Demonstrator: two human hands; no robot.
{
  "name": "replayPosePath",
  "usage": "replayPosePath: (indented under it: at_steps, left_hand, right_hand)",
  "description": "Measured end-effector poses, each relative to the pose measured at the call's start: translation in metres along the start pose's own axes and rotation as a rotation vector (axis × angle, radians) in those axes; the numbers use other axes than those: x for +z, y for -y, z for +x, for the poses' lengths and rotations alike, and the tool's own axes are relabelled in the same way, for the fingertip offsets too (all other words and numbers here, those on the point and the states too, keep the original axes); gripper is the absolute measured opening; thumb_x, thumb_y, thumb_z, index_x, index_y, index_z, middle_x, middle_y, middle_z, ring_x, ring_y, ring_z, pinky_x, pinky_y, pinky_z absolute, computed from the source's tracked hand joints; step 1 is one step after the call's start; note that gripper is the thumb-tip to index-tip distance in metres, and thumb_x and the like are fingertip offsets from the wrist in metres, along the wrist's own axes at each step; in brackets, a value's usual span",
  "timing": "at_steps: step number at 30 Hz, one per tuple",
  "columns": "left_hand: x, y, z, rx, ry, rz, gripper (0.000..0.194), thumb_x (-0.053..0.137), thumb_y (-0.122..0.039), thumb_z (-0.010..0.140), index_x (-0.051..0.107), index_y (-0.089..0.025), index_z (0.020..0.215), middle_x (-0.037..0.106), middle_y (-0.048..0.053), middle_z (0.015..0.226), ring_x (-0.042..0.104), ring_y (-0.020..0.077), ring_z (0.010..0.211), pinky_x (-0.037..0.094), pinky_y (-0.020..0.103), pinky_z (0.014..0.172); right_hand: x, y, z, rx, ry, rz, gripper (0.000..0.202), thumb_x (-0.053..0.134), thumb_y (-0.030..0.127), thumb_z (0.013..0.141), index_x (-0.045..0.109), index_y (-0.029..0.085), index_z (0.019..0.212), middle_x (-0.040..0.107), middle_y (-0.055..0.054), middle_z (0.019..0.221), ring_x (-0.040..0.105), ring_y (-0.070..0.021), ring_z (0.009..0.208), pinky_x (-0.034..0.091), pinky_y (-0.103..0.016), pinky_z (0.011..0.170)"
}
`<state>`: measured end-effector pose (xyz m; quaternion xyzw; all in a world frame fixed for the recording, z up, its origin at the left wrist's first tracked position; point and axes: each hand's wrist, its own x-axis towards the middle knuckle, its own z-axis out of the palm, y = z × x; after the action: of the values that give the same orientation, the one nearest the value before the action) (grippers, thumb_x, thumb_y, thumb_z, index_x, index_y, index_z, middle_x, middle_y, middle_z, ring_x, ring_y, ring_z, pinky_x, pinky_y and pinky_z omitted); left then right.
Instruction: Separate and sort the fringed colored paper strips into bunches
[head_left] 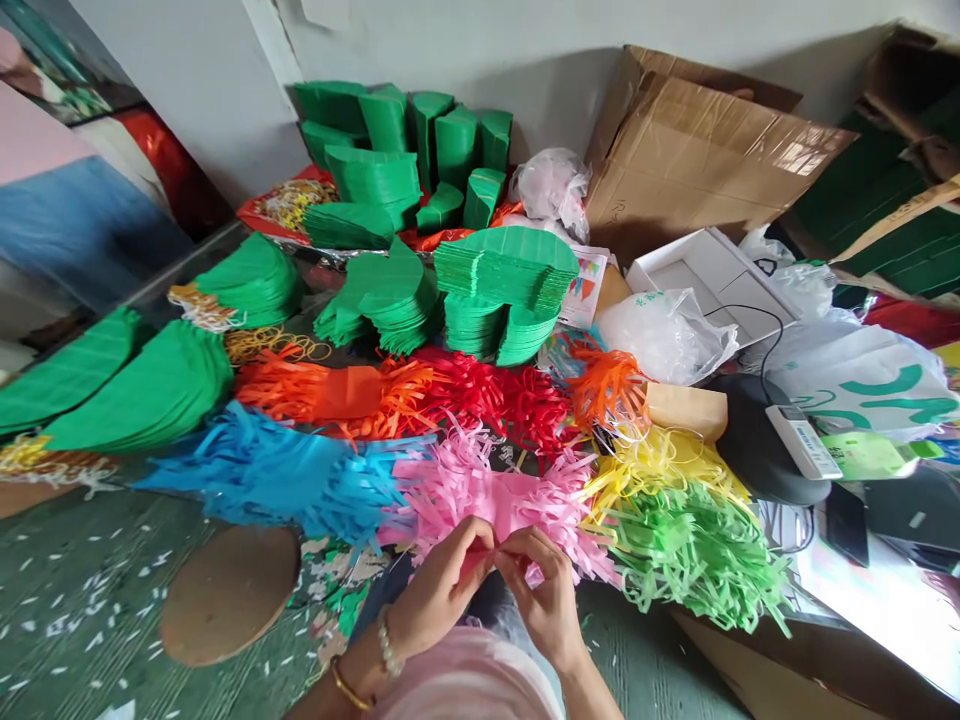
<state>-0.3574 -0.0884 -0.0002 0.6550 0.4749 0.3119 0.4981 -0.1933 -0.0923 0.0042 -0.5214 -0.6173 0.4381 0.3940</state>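
My left hand [446, 580], with a beaded bracelet and a gold bangle at its wrist, meets my right hand [544, 595] at the fingertips, low in the middle of the head view. Both hands are closed in a pinch on something too small to make out. Just beyond them lies a pile of fringed pink paper [510, 500]. To its left is fringed blue paper [292, 475]; behind are fringed orange paper [349, 393] and red paper [499, 395]. Yellow strips [667, 460] and light green strips [694, 555] lie to the right.
Stacks of green cut pieces [506, 270] stand at the back and left. A cardboard box [697, 150], plastic bags [667, 335] and a phone [847, 523] are on the right. A round brown stool [229, 595] stands at lower left. A person in jeans [82, 225] is at far left.
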Motion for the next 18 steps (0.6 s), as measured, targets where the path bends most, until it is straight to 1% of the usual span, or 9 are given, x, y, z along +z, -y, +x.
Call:
replayPosePath:
  at_steps: [3,5,7,8,11,13,15,18]
  left_hand:
    - [0.003,0.006,0.002,-0.11,0.062,-0.02,0.013,0.038,-0.03,0.1,0.048,-0.023,0.101,0.063,0.001,0.083,0.062,0.0142,0.072,0.051,0.024,0.069]
    - [0.005,0.012,0.003,-0.143,0.033,0.071,0.018,0.034,-0.03,0.101,0.05,-0.022,0.096,0.064,0.001,0.077,0.062,0.0151,0.067,0.049,0.025,0.065]
    - [0.004,0.018,0.004,-0.147,-0.055,0.198,0.022,0.033,-0.029,0.1,0.051,-0.022,0.09,0.065,0.002,0.076,0.062,0.0167,0.067,0.048,0.027,0.064]
    - [0.002,0.02,0.004,-0.138,-0.1,0.248,0.024,0.032,-0.029,0.1,0.051,-0.022,0.088,0.065,0.002,0.076,0.063,0.0174,0.068,0.048,0.028,0.064]
    - [-0.004,0.025,0.004,-0.097,-0.182,0.296,0.025,0.032,-0.028,0.1,0.052,-0.023,0.087,0.065,0.002,0.075,0.064,0.0171,0.069,0.048,0.027,0.066]
    - [-0.008,0.026,0.002,-0.081,-0.211,0.288,0.023,0.034,-0.028,0.1,0.053,-0.023,0.087,0.066,0.001,0.077,0.065,0.0166,0.071,0.049,0.027,0.067]
    - [-0.011,0.026,0.001,-0.08,-0.226,0.284,0.022,0.035,-0.027,0.1,0.053,-0.023,0.088,0.067,0.001,0.079,0.066,0.0162,0.072,0.049,0.026,0.068]
    - [-0.014,0.028,-0.001,-0.086,-0.215,0.294,0.022,0.035,-0.026,0.1,0.052,-0.023,0.086,0.066,0.001,0.077,0.066,0.0155,0.07,0.049,0.025,0.066]
  right_hand:
    - [0.0,-0.003,0.003,-0.007,-0.002,-0.058,0.02,0.058,0.03,0.092,0.07,0.021,0.078,0.064,-0.003,0.073,0.057,-0.0145,0.063,0.046,-0.025,0.057]
    - [-0.002,-0.013,0.014,-0.023,0.053,-0.151,0.02,0.058,0.03,0.092,0.071,0.021,0.079,0.066,-0.003,0.073,0.059,-0.0152,0.065,0.047,-0.025,0.058]
    - [-0.005,-0.03,0.034,-0.033,0.08,-0.313,0.02,0.058,0.031,0.091,0.072,0.022,0.08,0.067,-0.003,0.074,0.061,-0.0158,0.067,0.047,-0.025,0.058]
    - [-0.006,-0.041,0.046,-0.03,0.06,-0.408,0.021,0.056,0.032,0.09,0.072,0.022,0.08,0.068,-0.003,0.076,0.062,-0.0164,0.068,0.047,-0.025,0.059]
    - [-0.005,-0.078,0.084,0.012,-0.079,-0.575,0.025,0.049,0.028,0.091,0.07,0.019,0.083,0.07,-0.008,0.085,0.062,-0.021,0.078,0.046,-0.03,0.067]
    - [0.0,-0.099,0.102,0.028,-0.108,-0.641,0.023,0.048,0.026,0.09,0.07,0.018,0.089,0.069,-0.009,0.088,0.062,-0.0229,0.083,0.045,-0.031,0.069]
    - [0.008,-0.114,0.111,0.029,-0.096,-0.694,0.022,0.048,0.024,0.09,0.068,0.018,0.093,0.069,-0.009,0.089,0.061,-0.0225,0.083,0.043,-0.03,0.069]
    - [0.017,-0.125,0.114,0.017,-0.064,-0.742,0.023,0.044,0.021,0.091,0.067,0.019,0.09,0.067,-0.008,0.086,0.06,-0.0215,0.081,0.042,-0.029,0.07]
